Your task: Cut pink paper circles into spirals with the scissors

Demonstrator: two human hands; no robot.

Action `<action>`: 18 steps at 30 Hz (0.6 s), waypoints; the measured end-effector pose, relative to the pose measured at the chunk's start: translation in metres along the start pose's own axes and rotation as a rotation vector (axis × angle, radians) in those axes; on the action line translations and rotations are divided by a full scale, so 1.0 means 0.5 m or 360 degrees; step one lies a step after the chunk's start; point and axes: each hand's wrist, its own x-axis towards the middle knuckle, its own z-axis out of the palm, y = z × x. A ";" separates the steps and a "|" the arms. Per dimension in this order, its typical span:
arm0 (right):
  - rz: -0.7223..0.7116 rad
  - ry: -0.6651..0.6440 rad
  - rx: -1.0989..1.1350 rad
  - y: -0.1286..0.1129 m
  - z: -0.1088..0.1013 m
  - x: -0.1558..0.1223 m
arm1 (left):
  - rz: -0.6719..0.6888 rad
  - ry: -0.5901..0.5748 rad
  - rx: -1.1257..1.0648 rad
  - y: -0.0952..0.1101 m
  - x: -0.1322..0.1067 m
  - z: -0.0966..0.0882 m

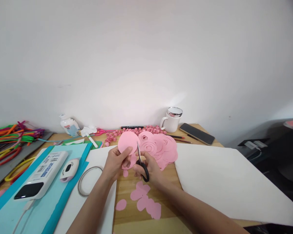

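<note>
My left hand pinches a round pink paper disc by its lower edge, thumb on the front. My right hand grips black-handled scissors, whose blades point up into the disc's right side. Both hands hover just above the wooden table. Behind them lies a pile of pink paper spirals. Pink paper offcuts are scattered on the wood below my wrists.
A large white sheet covers the right side. To the left lie blue paper, a white power bank, a small pink-white device and a wire ring. Pipe cleaners are far left; a white mug, phone and rolled pink roses are at the back.
</note>
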 end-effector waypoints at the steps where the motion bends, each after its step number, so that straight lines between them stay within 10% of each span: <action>1: 0.0000 -0.0022 0.0003 0.002 0.000 0.000 | 0.0002 0.0026 0.0026 -0.001 0.000 0.000; 18: -0.0061 0.0018 0.0091 -0.011 -0.001 0.007 | -0.0009 0.0031 0.0106 -0.002 -0.002 -0.003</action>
